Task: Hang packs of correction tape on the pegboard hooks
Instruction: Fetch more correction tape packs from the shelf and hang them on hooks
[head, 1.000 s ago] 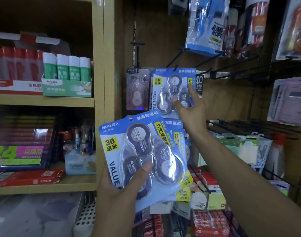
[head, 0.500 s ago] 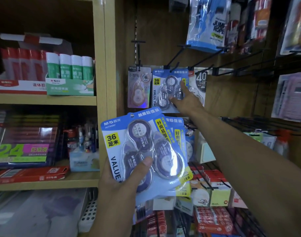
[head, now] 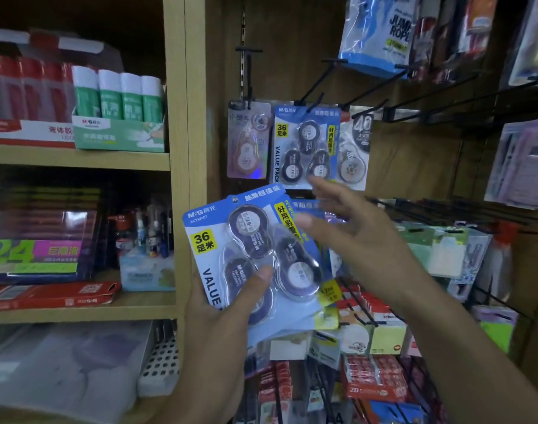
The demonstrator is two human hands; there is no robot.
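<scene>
At centre frame, the left hand (head: 218, 325) pinches a stack of blue correction tape packs (head: 252, 255), thumb on the front. The right hand (head: 356, 237), fingers spread and blurred, holds nothing beside the stack's right edge. Above it, one pack (head: 306, 148) hangs on a hook (head: 310, 101).
</scene>
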